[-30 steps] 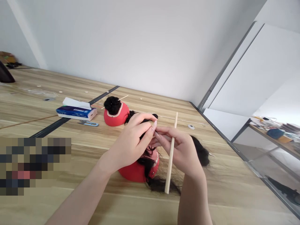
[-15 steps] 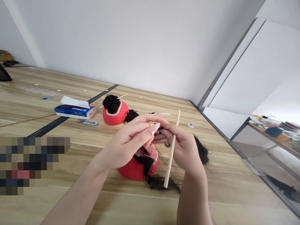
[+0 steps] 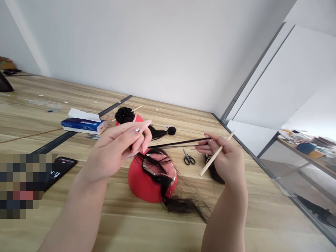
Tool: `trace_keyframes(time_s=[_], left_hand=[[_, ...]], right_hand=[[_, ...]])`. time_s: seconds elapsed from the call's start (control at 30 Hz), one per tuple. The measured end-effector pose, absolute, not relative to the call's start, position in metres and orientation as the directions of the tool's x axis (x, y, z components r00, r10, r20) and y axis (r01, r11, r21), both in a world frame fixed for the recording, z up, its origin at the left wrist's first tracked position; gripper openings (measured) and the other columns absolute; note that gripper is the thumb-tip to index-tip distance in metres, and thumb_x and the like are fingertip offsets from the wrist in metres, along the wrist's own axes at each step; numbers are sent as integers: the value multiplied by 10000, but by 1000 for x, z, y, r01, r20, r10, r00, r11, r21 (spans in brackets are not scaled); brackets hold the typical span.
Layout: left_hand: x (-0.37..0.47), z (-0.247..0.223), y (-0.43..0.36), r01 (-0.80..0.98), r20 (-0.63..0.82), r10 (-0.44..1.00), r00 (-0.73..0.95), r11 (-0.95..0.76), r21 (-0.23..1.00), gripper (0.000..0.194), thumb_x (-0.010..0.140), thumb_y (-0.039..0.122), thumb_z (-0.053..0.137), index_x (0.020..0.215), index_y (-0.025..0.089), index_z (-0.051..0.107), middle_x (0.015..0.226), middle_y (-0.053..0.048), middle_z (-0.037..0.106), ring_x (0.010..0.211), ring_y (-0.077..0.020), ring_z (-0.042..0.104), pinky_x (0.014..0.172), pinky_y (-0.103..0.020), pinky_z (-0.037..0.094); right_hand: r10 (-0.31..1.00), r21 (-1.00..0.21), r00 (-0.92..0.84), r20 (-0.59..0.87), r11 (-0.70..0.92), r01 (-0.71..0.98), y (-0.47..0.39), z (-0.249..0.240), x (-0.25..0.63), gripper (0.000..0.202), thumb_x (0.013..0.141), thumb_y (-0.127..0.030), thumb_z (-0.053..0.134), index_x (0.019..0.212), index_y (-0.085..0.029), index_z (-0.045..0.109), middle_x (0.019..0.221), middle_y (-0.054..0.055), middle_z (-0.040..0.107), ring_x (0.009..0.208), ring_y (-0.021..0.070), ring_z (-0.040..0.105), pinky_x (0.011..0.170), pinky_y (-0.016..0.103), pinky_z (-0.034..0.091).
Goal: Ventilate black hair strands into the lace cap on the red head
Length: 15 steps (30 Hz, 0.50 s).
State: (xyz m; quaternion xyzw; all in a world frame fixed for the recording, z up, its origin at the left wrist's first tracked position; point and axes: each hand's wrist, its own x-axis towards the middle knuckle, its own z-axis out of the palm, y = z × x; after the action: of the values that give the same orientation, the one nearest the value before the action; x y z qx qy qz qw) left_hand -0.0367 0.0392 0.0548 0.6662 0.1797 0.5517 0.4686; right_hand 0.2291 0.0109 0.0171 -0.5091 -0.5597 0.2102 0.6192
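A thin strand of black hair (image 3: 178, 142) is stretched taut between both hands above a red dome-shaped form (image 3: 141, 178). My left hand (image 3: 118, 147) is closed on its left end; the fingertips are partly hidden. At the other end, my right hand (image 3: 225, 154) pinches the strand, and a pale wooden stick (image 3: 211, 162) is held across the same hand. On the form, a pinkish net cap (image 3: 169, 170) is fixed with pins along its edge. Loose black hair (image 3: 181, 204) trails from it onto the table.
Small scissors (image 3: 189, 158) lie beyond the form, near a dark hair bundle (image 3: 215, 171). Behind stands another red form with a black hair bun (image 3: 124, 114). A blue box (image 3: 81, 125), a phone (image 3: 61, 169) and a tied hair bundle (image 3: 157, 133) are also on the table (image 3: 147, 231).
My hands have drawn apart, left hand leftward and right hand rightward, pulling the hair strand straight between them. The stick has tilted over, and the scissors and phone have come into view.
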Motion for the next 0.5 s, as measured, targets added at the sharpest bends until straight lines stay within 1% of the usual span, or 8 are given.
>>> trace_keyframes(time_s=[0.1,0.17,0.27,0.33,0.37,0.4,0.43,0.5], left_hand=[[-47,55,43,-106,581,769,268,-575,811,431,926,364,558,548,177,470,584,-7,438,614,-135,450,539,-290,318],[-53,55,46,-18,542,808,230,-554,832,415,934,344,546,563,172,474,637,-16,482,647,-132,445,537,-280,302],[-59,56,49,-34,506,848,160,-507,861,386,932,266,529,565,164,463,664,-14,500,678,-126,444,544,-260,304],[-59,57,50,-49,521,842,141,-520,853,383,931,220,498,556,164,445,658,-8,503,698,-129,466,590,-256,349],[-58,57,50,-29,538,830,146,-540,841,383,932,204,486,554,166,437,666,-7,513,729,-133,491,634,-256,377],[-56,57,50,10,555,817,154,-563,826,377,932,195,479,558,168,435,699,-8,537,784,-140,522,692,-257,402],[-53,57,49,64,573,803,165,-588,806,370,931,195,480,564,169,441,761,-12,572,863,-150,549,758,-257,418],[-44,54,45,181,599,775,200,-630,755,369,931,233,495,568,169,465,948,-25,629,1026,-171,560,856,-251,429]], right_hand=[[797,-864,356,488,381,331,11,14,243,321,872,-408,652,1066,-156,694,854,94,744,763,256,766,704,401,668],[744,-851,426,514,379,364,11,14,248,315,855,-391,673,1064,-156,698,907,104,744,758,253,765,680,392,672],[597,-802,538,595,397,447,10,17,246,314,837,-357,690,1099,-184,698,1077,118,723,739,234,758,619,367,675],[510,-768,574,640,427,477,7,22,239,330,836,-328,691,1143,-209,685,1155,112,702,683,203,746,570,342,669],[484,-755,580,655,454,474,5,26,235,335,838,-311,689,1159,-217,679,1165,107,699,647,184,736,544,324,661],[478,-745,575,664,484,459,2,29,230,332,840,-292,688,1164,-222,677,1165,102,700,615,166,724,520,305,650],[498,-741,553,668,512,433,-1,33,224,319,843,-275,685,1158,-226,681,1146,95,709,589,154,713,498,290,638],[626,-759,429,652,535,372,-9,39,210,289,853,-247,675,1141,-231,691,1013,74,749,562,154,705,478,281,623]])
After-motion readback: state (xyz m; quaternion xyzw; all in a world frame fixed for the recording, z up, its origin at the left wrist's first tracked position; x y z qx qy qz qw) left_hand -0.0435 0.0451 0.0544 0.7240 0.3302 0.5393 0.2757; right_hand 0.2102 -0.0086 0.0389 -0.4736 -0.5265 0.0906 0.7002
